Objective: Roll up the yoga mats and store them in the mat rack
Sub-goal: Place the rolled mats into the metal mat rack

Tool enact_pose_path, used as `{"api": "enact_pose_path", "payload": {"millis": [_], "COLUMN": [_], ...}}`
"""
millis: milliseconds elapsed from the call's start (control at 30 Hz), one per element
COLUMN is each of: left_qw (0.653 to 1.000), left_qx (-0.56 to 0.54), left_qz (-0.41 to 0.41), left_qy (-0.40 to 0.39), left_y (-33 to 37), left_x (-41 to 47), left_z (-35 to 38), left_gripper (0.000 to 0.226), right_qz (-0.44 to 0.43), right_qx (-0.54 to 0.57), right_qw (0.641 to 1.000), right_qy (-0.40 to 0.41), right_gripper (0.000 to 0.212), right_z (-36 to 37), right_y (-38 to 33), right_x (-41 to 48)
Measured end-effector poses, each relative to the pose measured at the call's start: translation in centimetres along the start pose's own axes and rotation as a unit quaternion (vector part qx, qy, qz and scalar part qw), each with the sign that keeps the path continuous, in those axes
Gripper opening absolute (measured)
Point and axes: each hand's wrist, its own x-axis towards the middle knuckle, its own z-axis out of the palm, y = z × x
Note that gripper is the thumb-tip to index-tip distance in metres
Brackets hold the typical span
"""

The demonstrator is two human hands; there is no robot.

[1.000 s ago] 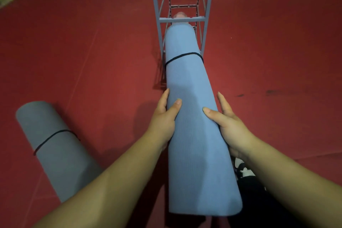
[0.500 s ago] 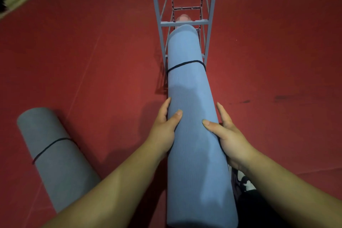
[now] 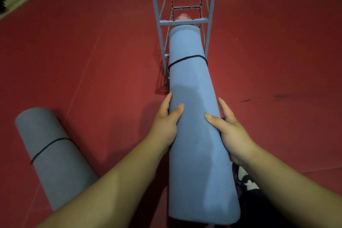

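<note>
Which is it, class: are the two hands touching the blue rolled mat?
Touching. The head view shows the left hand and right hand gripping opposite sides of the blue rolled mat, thumbs on top.

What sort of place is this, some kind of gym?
Probably a gym or sports hall: a wide red sports floor, a blue rolled mat held up to a tall grey-blue rack, and a grey rolled mat lying on the floor.

Red floor [image 3: 92, 61] with dark scuffs [image 3: 279, 96]; black-and-white shoe [image 3: 242, 174] at lower right
</note>
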Motion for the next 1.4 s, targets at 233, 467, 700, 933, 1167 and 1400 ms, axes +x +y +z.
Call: {"api": "enact_pose_path", "payload": {"millis": [233, 467, 700, 933, 1167, 1400], "left_qw": [1.0, 1.0, 0.999, 0.999, 0.991, 0.992], "left_qx": [0.008, 0.012, 0.002, 0.004, -0.056, -0.095], "left_qz": [0.0, -0.008, -0.027, -0.032, -0.095, -0.075], "left_qy": [0.005, 0.018, 0.047, -0.036, -0.076, 0.036], "left_y": [1.8, 3.6, 6.2, 7.1, 4.2, 5.4], "left_x": [3.2, 8.0, 14.5, 20.5, 17.0, 17.9], "left_z": [0.4, -0.2, 0.0, -0.6, -1.8, 1.1], "left_gripper": [0.072, 0.069, 0.047, 0.058, 0.056, 0.052], "right_qz": [0.006, 0.005, 0.005, 0.01, -0.006, 0.092], "right_qx": [0.008, 0.016, 0.0, 0.016, -0.061, 0.017], "right_qw": [0.999, 0.997, 0.995, 0.991, 0.99, 0.995], "right_qy": [0.039, 0.072, 0.104, 0.136, 0.125, -0.016], "right_gripper": [0.084, 0.09, 0.087, 0.101, 0.109, 0.083], "right_z": [0.8, 2.1, 3.1, 3.2, 3.0, 0.5], "right_y": [-2.0, -3.4, -5.3, -6.0, -4.8, -5.4], "right_x": [2.6, 7.8, 14.9, 21.3, 22.5, 18.8]}}
